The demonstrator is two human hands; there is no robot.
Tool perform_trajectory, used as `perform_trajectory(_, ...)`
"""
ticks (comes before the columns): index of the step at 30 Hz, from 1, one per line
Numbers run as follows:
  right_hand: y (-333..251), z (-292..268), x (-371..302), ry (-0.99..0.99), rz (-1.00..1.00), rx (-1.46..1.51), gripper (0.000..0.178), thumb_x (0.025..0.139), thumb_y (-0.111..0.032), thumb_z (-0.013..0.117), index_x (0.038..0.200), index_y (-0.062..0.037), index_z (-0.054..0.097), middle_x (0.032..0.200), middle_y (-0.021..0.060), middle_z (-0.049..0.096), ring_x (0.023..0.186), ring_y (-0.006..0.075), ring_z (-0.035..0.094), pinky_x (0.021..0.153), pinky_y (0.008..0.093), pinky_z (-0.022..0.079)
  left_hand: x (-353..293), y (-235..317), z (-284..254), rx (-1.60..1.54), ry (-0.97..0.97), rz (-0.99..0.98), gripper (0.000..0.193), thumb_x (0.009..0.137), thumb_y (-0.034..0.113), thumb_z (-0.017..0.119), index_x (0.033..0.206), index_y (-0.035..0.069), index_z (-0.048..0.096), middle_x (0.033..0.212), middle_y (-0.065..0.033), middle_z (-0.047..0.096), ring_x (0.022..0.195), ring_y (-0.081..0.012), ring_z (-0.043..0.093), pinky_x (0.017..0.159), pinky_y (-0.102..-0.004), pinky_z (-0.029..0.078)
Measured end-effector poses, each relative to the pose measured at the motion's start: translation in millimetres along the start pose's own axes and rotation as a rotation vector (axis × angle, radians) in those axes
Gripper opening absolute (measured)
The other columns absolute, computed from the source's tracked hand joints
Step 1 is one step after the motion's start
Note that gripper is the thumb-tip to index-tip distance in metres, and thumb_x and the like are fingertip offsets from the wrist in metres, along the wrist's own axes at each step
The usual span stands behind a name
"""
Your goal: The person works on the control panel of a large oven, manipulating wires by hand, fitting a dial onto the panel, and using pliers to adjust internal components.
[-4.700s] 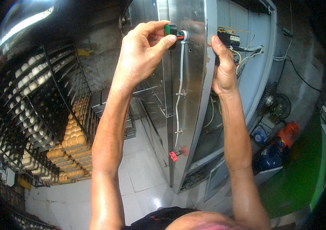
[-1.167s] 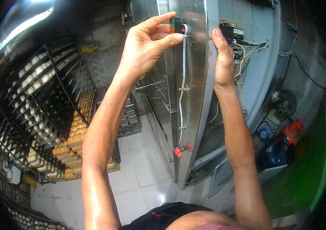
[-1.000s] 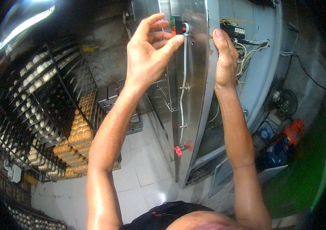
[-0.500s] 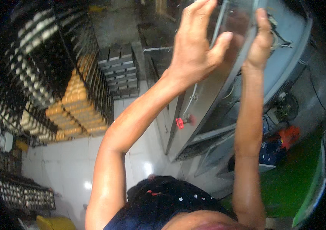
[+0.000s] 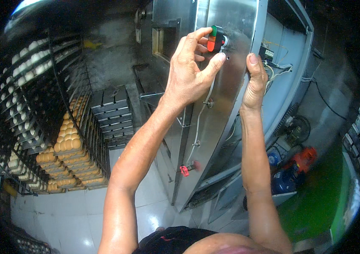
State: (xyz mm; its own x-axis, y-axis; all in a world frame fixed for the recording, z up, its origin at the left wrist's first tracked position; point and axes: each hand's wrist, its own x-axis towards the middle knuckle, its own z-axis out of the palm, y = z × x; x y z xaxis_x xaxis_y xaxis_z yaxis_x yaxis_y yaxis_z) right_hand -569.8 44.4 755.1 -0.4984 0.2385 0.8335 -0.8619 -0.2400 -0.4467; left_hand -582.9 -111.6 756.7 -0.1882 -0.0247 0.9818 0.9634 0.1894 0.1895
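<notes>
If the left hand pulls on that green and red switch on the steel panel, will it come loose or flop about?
Probably stiff: the green and red switch sits flush in the steel panel, so it looks mounted. The left hand pinches it between thumb and fingers; the small body offers little grip and may slip. The thin cable running down the panel looks floppy and could snag.
</notes>
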Motion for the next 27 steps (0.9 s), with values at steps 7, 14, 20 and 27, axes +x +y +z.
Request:
perform_trajectory(7, 4.5, -11.2, 3.9, -0.046, 0.007, -0.052, 0.038, 0.094, -0.044, 0.07, 0.096, -0.006, 0.068, 0.085, -0.0056, 0.057, 0.078, 0.0056, 0.046, 0.072, 0.0229, 0.035, 4.2, 3.8, -8.8, 0.144, -0.028, 0.044, 0.053, 0.087, 0.019, 0.081, 0.134, 0.008, 0.061, 0.109, -0.0078, 0.063, 0.095, -0.0151, 0.063, 0.079, -0.0288, 0.056)
perform_trajectory(14, -1.9, -5.7, 0.5, -0.042, 0.051, -0.001, 0.037, 0.095, -0.04, 0.071, 0.1, -0.0035, 0.07, 0.088, -0.0033, 0.061, 0.081, 0.0063, 0.05, 0.075, 0.0226, 0.04, 9.3, 7.6, -14.0, 0.183, -0.068, 0.086, 0.053, 0.085, 0.024, 0.083, 0.131, 0.005, 0.064, 0.108, -0.0071, 0.064, 0.098, -0.0146, 0.062, 0.08, -0.0293, 0.055)
perform_trajectory(20, -0.2, -7.2, -0.6, -0.038, 0.016, -0.003, 0.037, 0.094, -0.039, 0.072, 0.102, -0.0027, 0.071, 0.089, -0.003, 0.063, 0.083, 0.0064, 0.052, 0.077, 0.0224, 0.041, 12.6, 5.4, -17.3, 0.21, -0.107, 0.106, 0.055, 0.085, 0.026, 0.084, 0.131, 0.005, 0.064, 0.109, -0.007, 0.066, 0.098, -0.0143, 0.062, 0.078, -0.0284, 0.053)
perform_trajectory(27, 2.0, -10.4, 1.3, -0.048, 0.023, -0.024, 0.04, 0.094, -0.04, 0.072, 0.109, -0.0023, 0.071, 0.092, -0.0019, 0.064, 0.085, 0.0069, 0.054, 0.08, 0.0227, 0.042, 12.2, 6.3, -17.7, 0.192, -0.077, 0.092, 0.051, 0.086, 0.02, 0.082, 0.131, 0.004, 0.063, 0.109, -0.0083, 0.067, 0.095, -0.013, 0.065, 0.084, -0.0282, 0.054)
